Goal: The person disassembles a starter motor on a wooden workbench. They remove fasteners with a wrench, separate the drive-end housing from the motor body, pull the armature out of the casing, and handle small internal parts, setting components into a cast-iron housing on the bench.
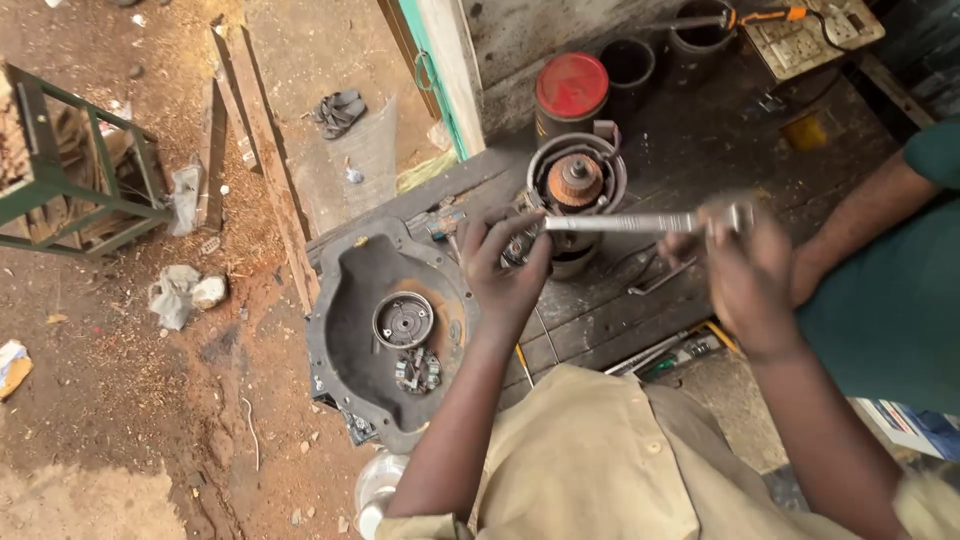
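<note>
While the long metal rod lay level above the dark wooden bench, you held it at both ends. Your left hand was closed around its left end, and your right hand gripped the right end. Just behind it stood a round motor housing, and a grey cast cover lay to the left.

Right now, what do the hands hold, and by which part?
Both hold a long metal tool: right hand at its handle end, left hand at its working end.

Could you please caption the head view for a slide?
Both hands, left and right, hold a metal bar over a motor.
</note>
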